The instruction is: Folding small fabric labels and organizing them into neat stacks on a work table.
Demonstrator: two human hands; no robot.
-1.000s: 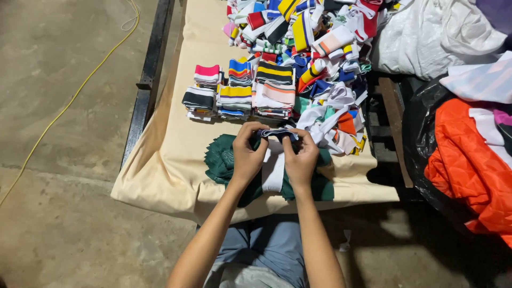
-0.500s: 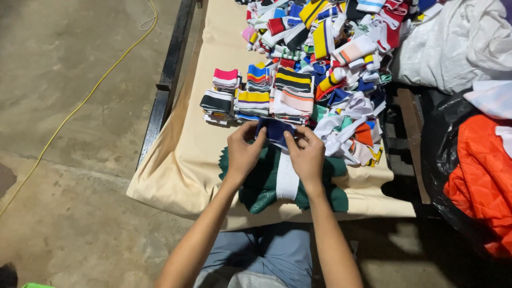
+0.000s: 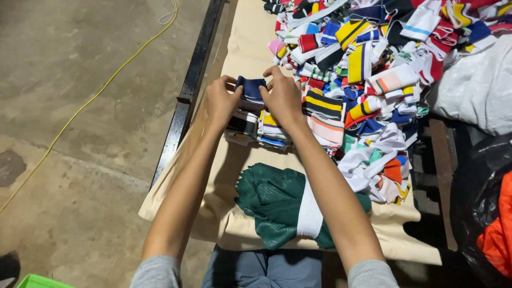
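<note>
Both my hands hold a folded navy blue knit piece with white stripes (image 3: 250, 90) between them. My left hand (image 3: 221, 101) grips its left end and my right hand (image 3: 282, 96) grips its right end. The piece is just above neat stacks of folded striped pieces (image 3: 256, 128) on a beige cloth-covered table (image 3: 240, 53). Closer to me lies a dark green fabric bundle with a white band (image 3: 282, 208), untouched.
A big loose heap of multicoloured striped knit pieces (image 3: 373, 69) fills the table's right side. White fabric (image 3: 480, 85) and a black bag with orange cloth (image 3: 493, 234) lie at the right. A yellow cable (image 3: 96, 96) crosses the concrete floor on the left.
Both hands carried the navy piece away from the green bundle, forward and left, to above the folded stacks. The camera has moved in closer to the table.
</note>
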